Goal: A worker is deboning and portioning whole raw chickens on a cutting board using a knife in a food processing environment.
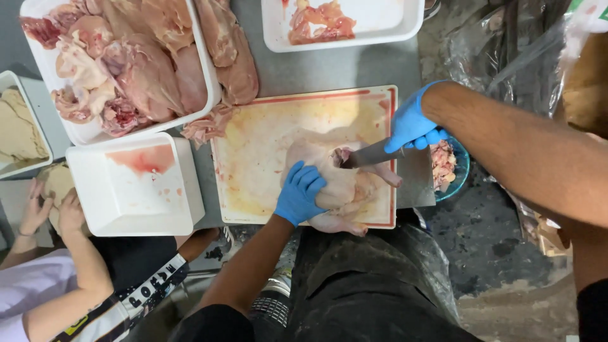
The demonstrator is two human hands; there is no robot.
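Fingers of left hand (299,193) clamped over raw whole chicken (335,180), pinning it steady on stained cutting board (253,158). Right hand (411,126) fisted round cleaver (405,171), blade at cavity. Alongside, tray of chicken pieces (82,130).

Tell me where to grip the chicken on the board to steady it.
Grip the chicken on its broad rounded body, from the near, left side, as the left hand does. The right hand brings the cleaver in from the right into the middle, and the thin legs stick out rightward, so that side is likely unsafe.
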